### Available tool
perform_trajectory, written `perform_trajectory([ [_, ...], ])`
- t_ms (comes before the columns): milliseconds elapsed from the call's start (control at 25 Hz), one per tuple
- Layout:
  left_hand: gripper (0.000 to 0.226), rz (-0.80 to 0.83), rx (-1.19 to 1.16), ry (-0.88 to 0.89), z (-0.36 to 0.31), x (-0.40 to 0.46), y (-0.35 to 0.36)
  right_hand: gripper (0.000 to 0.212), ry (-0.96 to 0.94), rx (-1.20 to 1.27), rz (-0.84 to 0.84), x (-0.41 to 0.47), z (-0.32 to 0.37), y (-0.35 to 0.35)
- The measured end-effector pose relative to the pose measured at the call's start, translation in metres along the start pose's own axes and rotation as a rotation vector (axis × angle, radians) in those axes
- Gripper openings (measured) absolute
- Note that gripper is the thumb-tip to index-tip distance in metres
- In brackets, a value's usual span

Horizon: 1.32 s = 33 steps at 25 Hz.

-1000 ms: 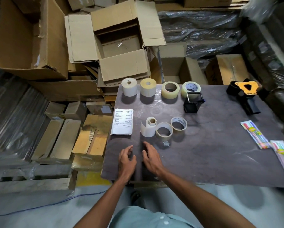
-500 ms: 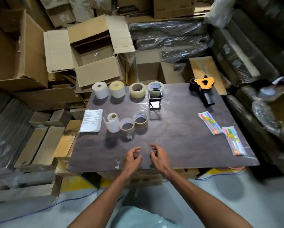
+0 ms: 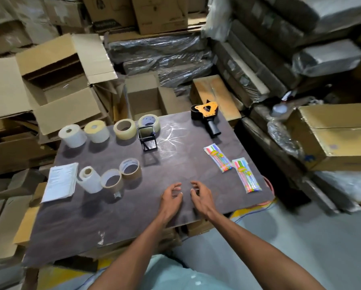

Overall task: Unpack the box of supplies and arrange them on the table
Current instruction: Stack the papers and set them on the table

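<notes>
On the dark table (image 3: 133,216) stand several tape and label rolls: a white roll (image 3: 72,135), a yellowish roll (image 3: 97,131), a clear tape roll (image 3: 125,129) and another tape roll (image 3: 149,122) in the back row. Nearer lie a label roll (image 3: 89,179) and two brown tape rolls (image 3: 112,181) (image 3: 131,168). A paper stack (image 3: 60,182) lies at the left edge, a black holder (image 3: 147,138) in the middle, an orange-black tape dispenser (image 3: 207,115) at the back right, and two marker packs (image 3: 217,158) (image 3: 246,175) on the right. My left hand (image 3: 171,198) and right hand (image 3: 199,196) hover side by side over the table, fingers loosely curled, holding nothing.
An open cardboard box (image 3: 64,80) sits behind the table's left corner, a smaller open box (image 3: 144,97) behind the middle. Plastic-wrapped bundles (image 3: 259,59) and a large carton (image 3: 338,135) crowd the right. Flattened cartons (image 3: 4,222) lie left of the table.
The view has swung right and closer, so the table items shifted left in the frame. Both hands moved rightward together over the table, still holding nothing.
</notes>
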<state>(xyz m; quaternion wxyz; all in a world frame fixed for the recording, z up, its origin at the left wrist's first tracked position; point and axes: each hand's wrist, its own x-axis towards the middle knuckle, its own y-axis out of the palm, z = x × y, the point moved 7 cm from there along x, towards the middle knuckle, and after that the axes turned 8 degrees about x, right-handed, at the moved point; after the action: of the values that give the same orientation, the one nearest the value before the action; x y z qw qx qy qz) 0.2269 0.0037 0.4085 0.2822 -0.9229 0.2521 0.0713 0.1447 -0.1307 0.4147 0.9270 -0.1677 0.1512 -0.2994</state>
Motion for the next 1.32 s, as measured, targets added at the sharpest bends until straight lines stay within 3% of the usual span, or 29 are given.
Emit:
perform_trajectory([
  [480, 0.033, 0.193, 0.025, 0.138, -0.054, 0.109, 0.077, 0.03, 0.051, 0.031, -0.257, 0.1, -0.015, -0.065],
  [600, 0.033, 0.203, 0.052, 0.131, -0.06, 0.12, 0.087, 0.035, 0.046, -0.102, -0.286, 0.115, -0.014, -0.076],
  [720, 0.035, 0.182, 0.029, 0.111, -0.068, 0.13, 0.098, 0.043, 0.033, -0.472, -0.26, 0.125, -0.011, -0.089],
  [840, 0.035, 0.135, 0.016, 0.055, -0.078, 0.133, 0.107, 0.051, 0.03, -0.64, -0.151, 0.137, -0.026, -0.094],
  [1200, 0.041, 0.037, -0.07, -0.062, -0.081, 0.124, 0.118, 0.053, -0.102, -0.668, -0.01, 0.146, -0.024, -0.091],
  [1320, 0.043, 0.028, -0.132, -0.106, -0.076, 0.121, 0.118, 0.058, -0.147, -0.507, -0.004, 0.146, -0.015, -0.092],
])
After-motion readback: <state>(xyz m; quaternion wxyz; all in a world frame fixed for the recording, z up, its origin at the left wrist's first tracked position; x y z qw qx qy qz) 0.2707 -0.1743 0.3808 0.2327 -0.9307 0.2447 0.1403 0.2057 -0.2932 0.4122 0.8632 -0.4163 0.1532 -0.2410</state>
